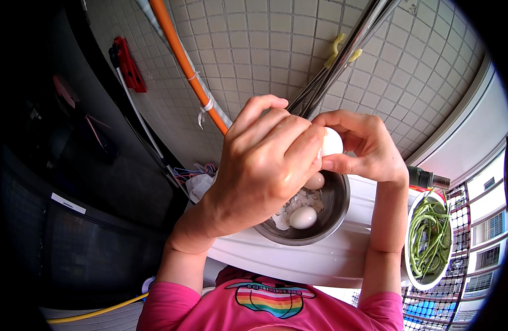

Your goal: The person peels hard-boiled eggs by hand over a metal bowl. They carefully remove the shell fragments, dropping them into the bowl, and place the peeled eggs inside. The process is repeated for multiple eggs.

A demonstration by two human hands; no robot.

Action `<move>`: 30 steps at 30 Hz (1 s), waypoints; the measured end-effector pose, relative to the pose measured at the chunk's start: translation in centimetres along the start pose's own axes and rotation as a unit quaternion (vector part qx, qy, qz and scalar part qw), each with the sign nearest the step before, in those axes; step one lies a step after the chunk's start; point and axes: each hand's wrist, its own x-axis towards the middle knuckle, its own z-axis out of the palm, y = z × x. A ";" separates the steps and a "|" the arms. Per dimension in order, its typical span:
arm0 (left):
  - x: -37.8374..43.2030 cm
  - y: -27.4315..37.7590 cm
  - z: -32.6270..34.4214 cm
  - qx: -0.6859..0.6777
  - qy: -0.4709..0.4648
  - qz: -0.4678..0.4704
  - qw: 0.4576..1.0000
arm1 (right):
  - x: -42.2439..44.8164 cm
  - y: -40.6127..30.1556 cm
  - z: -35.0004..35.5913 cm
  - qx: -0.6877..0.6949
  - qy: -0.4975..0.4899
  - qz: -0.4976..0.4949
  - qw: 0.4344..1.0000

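Note:
Both of my hands meet around a peeled white egg [332,142] above a steel bowl [340,211]. My right hand [368,145] pinches the egg between thumb and fingers from the right. Against the egg's left side, my left hand [266,161] is curled with its back towards me; its thumb and fingertips are hidden. A bit of shell or membrane seems to cling there. Inside the bowl are a smooth white egg [303,217], another egg [315,181] partly covered by my hand, and broken eggshell [282,219].
The bowl stands on a white ribbed surface [320,260]. Right of it is a white basket [408,248] of green beans [430,238]. An orange pole [183,62] and metal rods [341,62] lean at the tiled wall [254,53]. Hangers [198,171] lie behind my left wrist.

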 end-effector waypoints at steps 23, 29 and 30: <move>-7.2 -1.0 8.9 -0.123 -0.536 -0.114 0.827 | -0.9 -1.3 -1.0 0.032 0.010 -0.008 0.999; -5.4 -1.6 6.8 -0.130 -0.478 -0.085 0.864 | -0.9 -1.4 -1.1 0.035 0.007 -0.026 0.999; -4.9 -1.9 6.4 -0.124 -0.448 -0.082 0.881 | -0.8 -1.5 -1.2 0.015 0.003 -0.034 0.999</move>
